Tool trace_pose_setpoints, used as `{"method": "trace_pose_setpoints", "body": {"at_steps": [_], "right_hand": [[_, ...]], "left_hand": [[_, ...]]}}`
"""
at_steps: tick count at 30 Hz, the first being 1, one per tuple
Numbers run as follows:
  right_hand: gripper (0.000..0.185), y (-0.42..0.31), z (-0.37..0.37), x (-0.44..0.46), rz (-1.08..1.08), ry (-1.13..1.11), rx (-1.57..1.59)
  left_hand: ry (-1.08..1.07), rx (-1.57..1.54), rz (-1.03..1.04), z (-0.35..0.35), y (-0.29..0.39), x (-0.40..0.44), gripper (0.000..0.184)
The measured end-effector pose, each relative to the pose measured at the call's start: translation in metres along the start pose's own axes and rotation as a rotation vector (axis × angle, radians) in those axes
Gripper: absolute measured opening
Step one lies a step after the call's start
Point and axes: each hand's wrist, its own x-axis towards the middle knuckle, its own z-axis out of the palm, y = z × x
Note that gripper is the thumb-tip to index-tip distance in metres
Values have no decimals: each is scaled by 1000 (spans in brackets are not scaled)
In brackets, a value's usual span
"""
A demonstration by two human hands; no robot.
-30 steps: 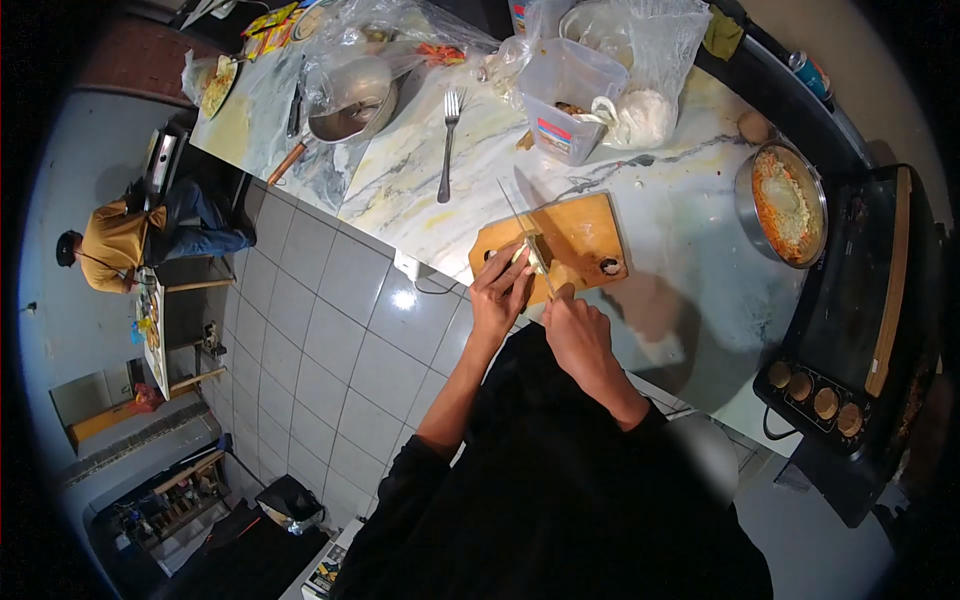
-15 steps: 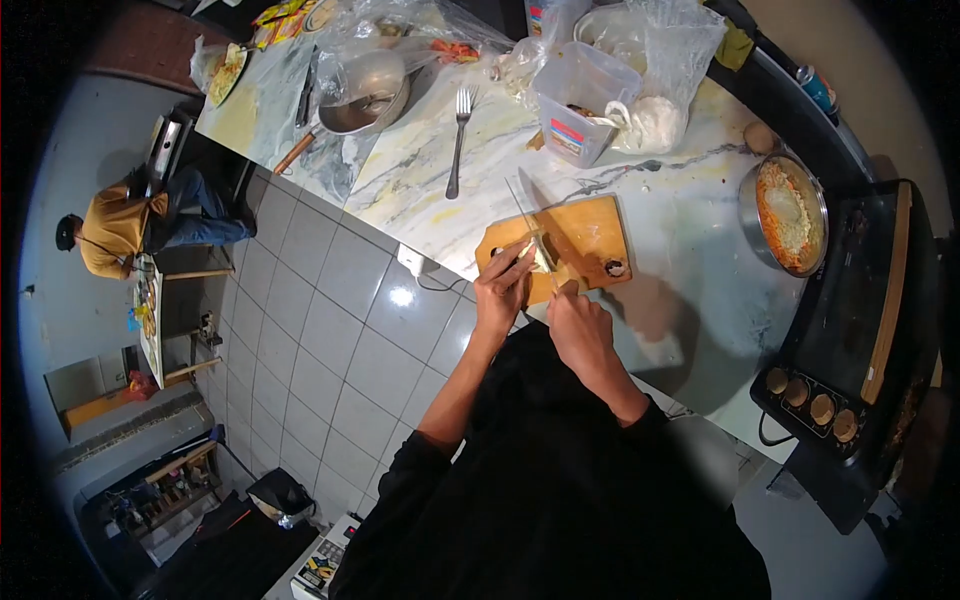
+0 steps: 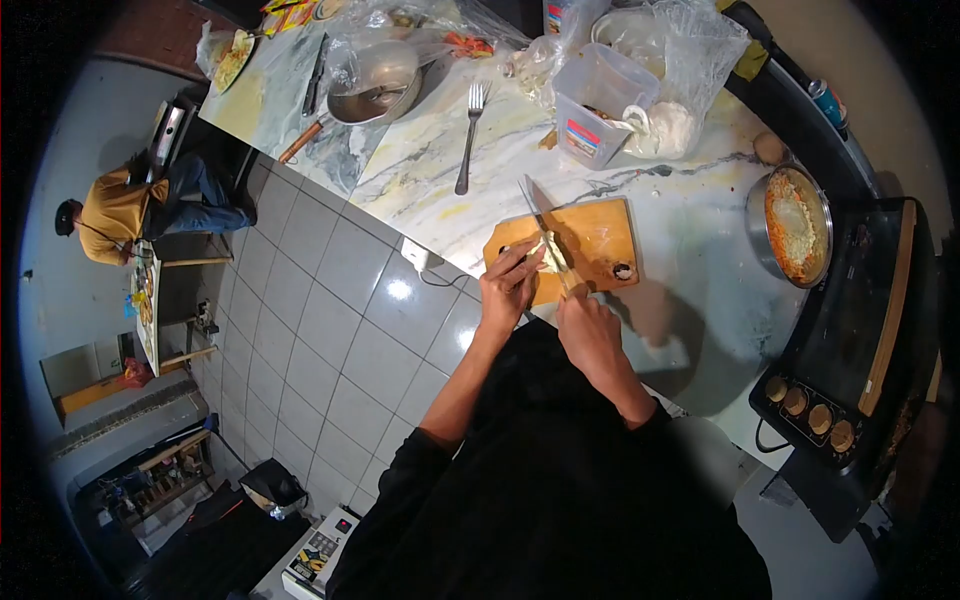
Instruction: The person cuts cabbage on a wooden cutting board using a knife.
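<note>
Evidently mid-cut: knife set against a small pale piece of food, which lies towards 9 o'clock on the wooden cutting board. Left hand, at the board's 8 o'clock, fingers bunched and nearly closed on the piece; thumb hidden. Right hand, at 6 o'clock, fist closed round the handle, blade tip pointing to 11. Judgement: slicing is the step in hand; a further stroke calls for a steady left hold, fingertips tucked clear of the edge. Fork off at 10, plastic tub at 12, pan of orange and pale food at 3. Against half a second ago: whole view swung slightly, blade tip nearer its shadow, more of the piece showing; whether the edge is right through, fingers and glare make hard to say
</note>
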Motion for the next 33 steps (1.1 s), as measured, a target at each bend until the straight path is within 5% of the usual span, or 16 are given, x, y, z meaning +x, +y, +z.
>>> {"method": "trace_pose_setpoints", "body": {"at_steps": [9, 11, 18, 20, 23, 33], "right_hand": [[18, 4, 22, 10, -47, 168, -69], [28, 1, 13, 4, 38, 32, 36], [26, 10, 32, -5, 12, 33, 40], [15, 15, 48, 1, -53, 240, -154], [13, 14, 49, 2, -31, 257, -228], [23, 15, 48, 2, 13, 215, -159]], "left_hand": [[-12, 24, 33, 0, -2, 0, 39], [-7, 12, 1, -1, -1, -1, 38], [1, 23, 18, 0, 0, -3, 38], [10, 2, 24, -1, -1, -1, 37], [0, -1, 28, 0, -6, -2, 35], [48, -57, -8, -1, 4, 2, 30]]}}
